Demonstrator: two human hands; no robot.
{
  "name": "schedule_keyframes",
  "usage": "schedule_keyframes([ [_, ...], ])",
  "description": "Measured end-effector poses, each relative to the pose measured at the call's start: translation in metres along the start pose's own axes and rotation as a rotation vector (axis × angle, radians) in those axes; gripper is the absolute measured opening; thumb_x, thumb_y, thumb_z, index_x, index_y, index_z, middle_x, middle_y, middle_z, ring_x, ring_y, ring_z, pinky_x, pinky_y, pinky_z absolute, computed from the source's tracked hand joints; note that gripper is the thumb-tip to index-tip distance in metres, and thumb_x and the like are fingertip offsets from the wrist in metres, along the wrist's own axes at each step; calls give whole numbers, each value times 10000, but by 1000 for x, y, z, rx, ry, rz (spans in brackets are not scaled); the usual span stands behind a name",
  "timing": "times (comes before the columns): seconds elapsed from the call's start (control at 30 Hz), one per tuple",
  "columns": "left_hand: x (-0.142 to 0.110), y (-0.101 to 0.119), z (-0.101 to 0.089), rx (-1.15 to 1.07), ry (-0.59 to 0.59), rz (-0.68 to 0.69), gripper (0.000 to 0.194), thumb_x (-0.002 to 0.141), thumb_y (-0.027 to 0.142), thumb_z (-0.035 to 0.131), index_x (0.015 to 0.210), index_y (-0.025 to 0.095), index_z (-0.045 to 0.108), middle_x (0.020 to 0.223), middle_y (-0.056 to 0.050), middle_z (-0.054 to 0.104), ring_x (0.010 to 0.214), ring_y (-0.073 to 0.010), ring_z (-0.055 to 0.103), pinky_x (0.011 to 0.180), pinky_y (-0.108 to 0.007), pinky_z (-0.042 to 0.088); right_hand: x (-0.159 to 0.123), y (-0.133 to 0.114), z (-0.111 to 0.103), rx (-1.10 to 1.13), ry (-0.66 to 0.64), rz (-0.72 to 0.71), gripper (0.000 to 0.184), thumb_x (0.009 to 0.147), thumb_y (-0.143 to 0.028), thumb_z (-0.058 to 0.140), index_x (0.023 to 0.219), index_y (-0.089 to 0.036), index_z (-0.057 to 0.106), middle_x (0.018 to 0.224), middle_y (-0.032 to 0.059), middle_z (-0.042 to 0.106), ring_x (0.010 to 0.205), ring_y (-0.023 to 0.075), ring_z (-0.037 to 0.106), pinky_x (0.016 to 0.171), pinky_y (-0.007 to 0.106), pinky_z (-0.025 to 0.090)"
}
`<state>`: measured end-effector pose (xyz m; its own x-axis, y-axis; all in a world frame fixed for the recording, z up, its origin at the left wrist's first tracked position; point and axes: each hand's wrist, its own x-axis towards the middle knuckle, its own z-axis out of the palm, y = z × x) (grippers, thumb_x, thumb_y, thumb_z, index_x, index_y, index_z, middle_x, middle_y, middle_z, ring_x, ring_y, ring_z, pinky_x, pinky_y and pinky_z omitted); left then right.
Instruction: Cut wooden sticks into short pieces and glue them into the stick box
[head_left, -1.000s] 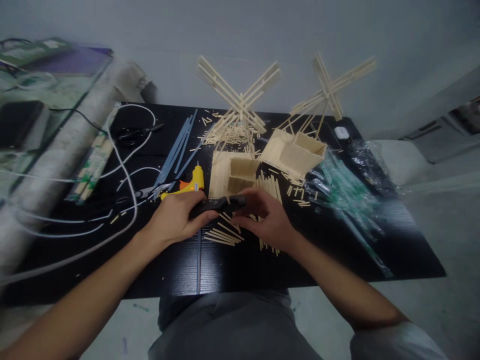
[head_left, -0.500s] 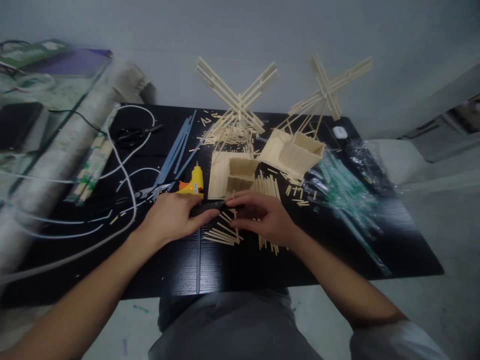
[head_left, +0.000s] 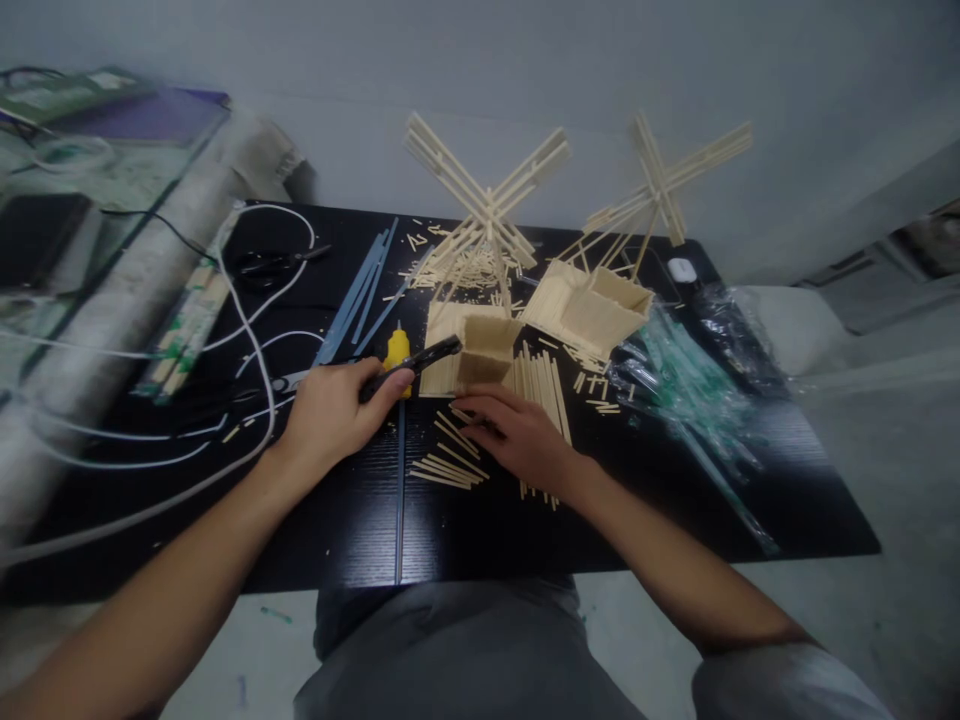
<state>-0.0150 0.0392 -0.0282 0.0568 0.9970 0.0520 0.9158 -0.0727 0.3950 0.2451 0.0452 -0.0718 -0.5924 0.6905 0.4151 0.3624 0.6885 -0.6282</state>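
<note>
Since the earlier frame, the black tool (head_left: 416, 364) has swung from a level position between both hands to an upward slant. The right hand (head_left: 525, 440) has come away from it; the left hand (head_left: 334, 412) retains it alone.

Nearest the person, a thin grey strip (head_left: 400, 500) runs to the front edge of the dark tabletop (head_left: 525, 545). Loose sticks (head_left: 448, 470) lie fanned beside it. Left fingers are closed around the tool, thumb along its near side. Right fingers are bent above the loose sticks; whether they grip anything cannot be told. A row of sticks (head_left: 544, 390) extends partly beneath the right hand.

Just beyond the left hand, a yellow glue gun (head_left: 397, 348) is partly covered by the tool. The tool's far end overlaps, in view, the left windmill model (head_left: 484, 368); contact cannot be confirmed.

Short offcuts (head_left: 598, 385) lie right of the row, with clear and green plastic wrapping (head_left: 682, 380) further right. Farther back are the right windmill model (head_left: 604, 310), blue-grey strips (head_left: 346, 300), black-handled scissors (head_left: 262, 268) and a pile of scraps (head_left: 478, 268).
</note>
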Motion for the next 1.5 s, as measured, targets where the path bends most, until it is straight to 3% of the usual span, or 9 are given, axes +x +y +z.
schedule_keyframes([
  [0.23,-1,2,1,-138,33,49,573,971,623,353,678,207,616,582,-25,579,590,-194,577,643,-323,361,5,-8,-3,49,125,41,164,1009,-239,644,1147,-228,731,1170,94,764,1121,206,732,1030,380,594],
  [0.33,-1,0,1,-179,61,73,541,976,596,380,646,212,571,540,-3,526,527,-170,516,616,-316,353,5,-14,-22,85,186,151,193,1033,-200,558,1068,-250,741,1112,65,792,1076,206,749,996,385,591],
  [0.43,-2,0,1,-213,91,92,531,976,601,391,670,211,583,544,2,535,527,-166,521,604,-308,358,-5,-8,-49,77,316,374,84,986,-298,648,957,-242,705,1021,54,801,912,210,765,807,348,610],
  [0.53,-4,1,3,-226,103,116,508,969,599,405,727,206,618,582,-6,582,564,-176,563,607,-306,364,-24,12,-78,-70,432,526,199,899,-390,740,944,-219,650,948,60,779,808,208,733,745,335,579],
  [0.63,-6,3,7,-227,82,141,503,961,601,423,713,204,606,583,-9,580,560,-174,562,599,-304,354,-42,31,-100,-265,360,648,196,850,-368,741,901,-201,653,812,56,745,693,215,693,705,349,548],
  [0.73,-7,4,11,-213,68,161,510,961,605,431,682,205,579,568,-4,549,539,-165,536,587,-302,335,-48,35,-106,-397,254,662,113,854,-299,697,875,-191,674,821,80,741,708,233,681,729,370,533],
  [0.87,-7,2,12,-220,73,164,493,966,588,433,704,202,590,565,0,547,530,-160,524,582,-301,326,-42,20,-96,-469,177,590,69,897,-235,638,858,-194,676,910,98,748,804,243,688,780,368,518],
  [1.07,-7,3,11,-215,58,157,487,960,586,430,698,204,581,571,-7,561,541,-168,538,591,-305,337,-29,4,-79,-367,-35,777,103,848,-129,694,906,-192,637,818,44,742,728,201,696,715,303,490],
  [1.5,-8,2,13,-210,62,166,502,961,602,434,705,202,596,569,-6,563,537,-165,542,578,-300,334,-19,4,-74,-450,-102,925,199,868,-107,651,1062,-138,674,884,108,783,828,247,734,758,334,501],
])
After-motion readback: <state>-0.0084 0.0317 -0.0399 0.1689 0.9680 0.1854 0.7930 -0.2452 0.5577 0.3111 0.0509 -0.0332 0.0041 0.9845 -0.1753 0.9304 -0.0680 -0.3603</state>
